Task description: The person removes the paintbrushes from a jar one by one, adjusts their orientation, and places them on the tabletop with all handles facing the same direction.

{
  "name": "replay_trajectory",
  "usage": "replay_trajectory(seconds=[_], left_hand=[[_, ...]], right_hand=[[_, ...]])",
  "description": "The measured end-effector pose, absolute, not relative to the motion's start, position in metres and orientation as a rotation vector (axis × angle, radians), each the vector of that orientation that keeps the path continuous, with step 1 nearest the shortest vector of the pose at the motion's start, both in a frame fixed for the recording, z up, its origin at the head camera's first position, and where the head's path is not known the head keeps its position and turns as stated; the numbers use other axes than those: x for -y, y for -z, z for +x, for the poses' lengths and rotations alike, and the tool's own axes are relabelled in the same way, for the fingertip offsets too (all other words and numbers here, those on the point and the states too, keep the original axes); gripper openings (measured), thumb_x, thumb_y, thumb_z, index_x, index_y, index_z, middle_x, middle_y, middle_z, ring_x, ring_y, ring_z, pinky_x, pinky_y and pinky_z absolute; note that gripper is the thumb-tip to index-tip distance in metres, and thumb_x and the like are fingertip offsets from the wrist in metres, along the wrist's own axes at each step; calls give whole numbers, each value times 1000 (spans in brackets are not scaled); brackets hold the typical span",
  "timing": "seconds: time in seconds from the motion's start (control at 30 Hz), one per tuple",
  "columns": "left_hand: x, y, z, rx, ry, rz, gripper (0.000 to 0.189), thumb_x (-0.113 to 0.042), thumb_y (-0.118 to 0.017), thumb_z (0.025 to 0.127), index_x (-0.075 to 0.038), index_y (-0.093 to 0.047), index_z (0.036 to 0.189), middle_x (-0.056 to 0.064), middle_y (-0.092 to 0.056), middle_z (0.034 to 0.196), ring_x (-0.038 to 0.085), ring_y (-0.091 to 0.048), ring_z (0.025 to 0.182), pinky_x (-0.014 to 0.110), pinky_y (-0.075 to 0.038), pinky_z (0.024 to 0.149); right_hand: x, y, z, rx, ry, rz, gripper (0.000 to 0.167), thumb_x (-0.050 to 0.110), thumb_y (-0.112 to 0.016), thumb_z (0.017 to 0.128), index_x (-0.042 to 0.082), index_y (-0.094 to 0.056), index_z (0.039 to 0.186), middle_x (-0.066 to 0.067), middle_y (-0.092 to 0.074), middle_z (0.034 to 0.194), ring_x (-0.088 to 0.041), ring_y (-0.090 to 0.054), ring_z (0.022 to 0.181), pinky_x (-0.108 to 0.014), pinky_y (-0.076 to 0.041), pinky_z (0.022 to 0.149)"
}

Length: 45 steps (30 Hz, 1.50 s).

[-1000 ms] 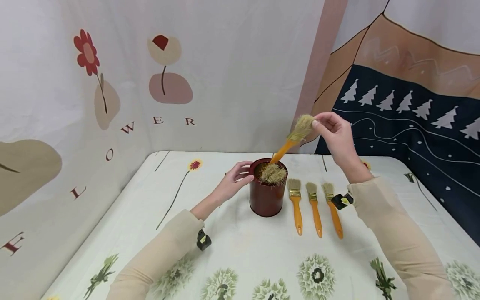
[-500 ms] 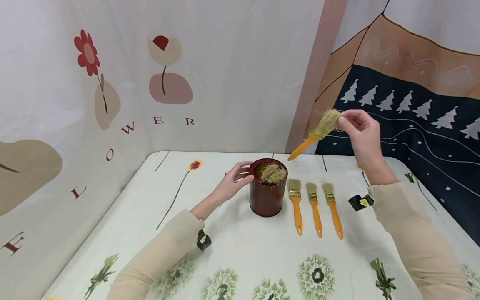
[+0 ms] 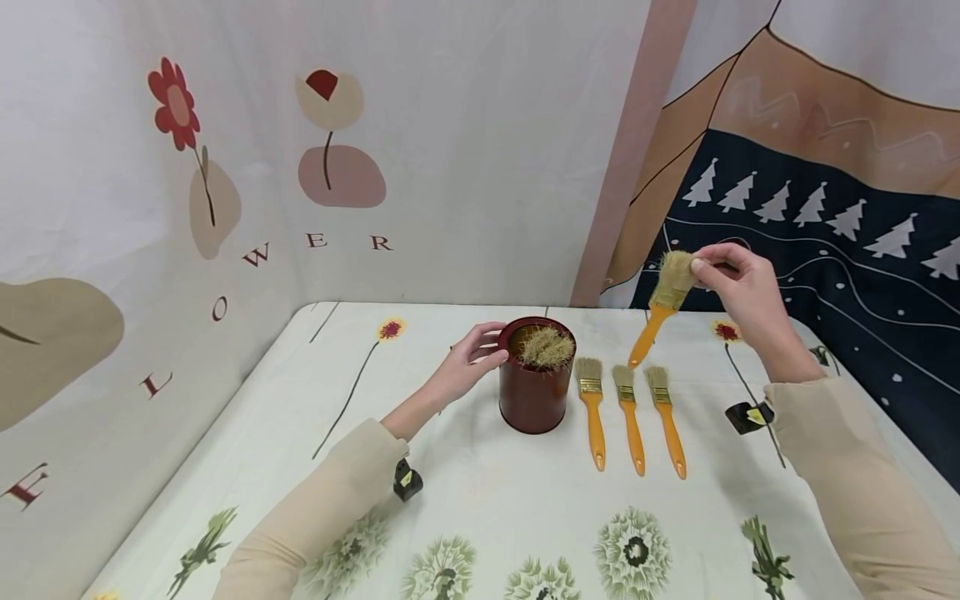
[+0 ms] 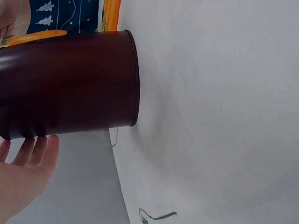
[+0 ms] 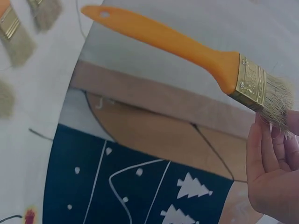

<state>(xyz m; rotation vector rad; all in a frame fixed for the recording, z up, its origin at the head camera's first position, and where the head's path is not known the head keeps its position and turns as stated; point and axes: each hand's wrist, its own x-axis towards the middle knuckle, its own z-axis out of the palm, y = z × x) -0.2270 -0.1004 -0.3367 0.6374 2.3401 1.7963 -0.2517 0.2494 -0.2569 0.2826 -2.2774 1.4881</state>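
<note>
In the head view, a dark red can [image 3: 532,400] stands upright on the table, with a tuft of bristles [image 3: 547,347] showing in its mouth. My left hand [image 3: 467,367] rests its fingertips against the can's left side near the rim; the left wrist view shows these fingers [image 4: 49,154] touching its wall. Up at the right, my right hand [image 3: 742,292] pinches a paintbrush [image 3: 660,308] by its bristles, its orange handle [image 5: 159,35] hanging down to the left. Below it lie three more paintbrushes: a wide one [image 3: 591,408], a middle one [image 3: 628,417] and a right one [image 3: 666,417].
A white tablecloth [image 3: 465,500] with printed flowers covers the table. Behind it hangs a pale cloth [image 3: 465,167] with letters and flower shapes. A dark blue cloth [image 3: 825,275] with white trees hangs at the right.
The paintbrush has come out of the can and moved right, then lower, with my right hand. Its handle now points more steeply down. My left hand and the can have stayed put.
</note>
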Motion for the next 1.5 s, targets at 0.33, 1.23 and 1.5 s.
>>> replay_trajectory(seconds=[0.33, 1.23, 1.5], left_hand=[[101, 337, -227, -2338, -1800, 649, 49, -16, -53, 90, -4, -33, 133, 17, -39, 129, 28, -39, 117, 36, -38, 91], [101, 339, -229, -2322, -1821, 652, 49, -14, -53, 89, -4, -33, 133, 17, -39, 129, 28, -40, 116, 35, -39, 90], [101, 340, -230, -2313, -1828, 661, 48, -14, -53, 89, -5, -34, 132, 17, -40, 128, 27, -40, 116, 34, -39, 90]], right_hand=[[-268, 271, -253, 2397, -1405, 205, 29, 26, -55, 88, 1, -53, 103, 4, -52, 92, -4, -53, 77, -11, -44, 69], [-382, 406, -354, 2652, -1458, 93, 43, 45, -59, 80, 15, -58, 111, -4, -53, 109, -19, -52, 87, -28, -48, 71], [-397, 446, -368, 2654, -1512, 130, 47, 45, -59, 80, 9, -54, 109, -10, -52, 107, -22, -55, 86, -21, -49, 67]])
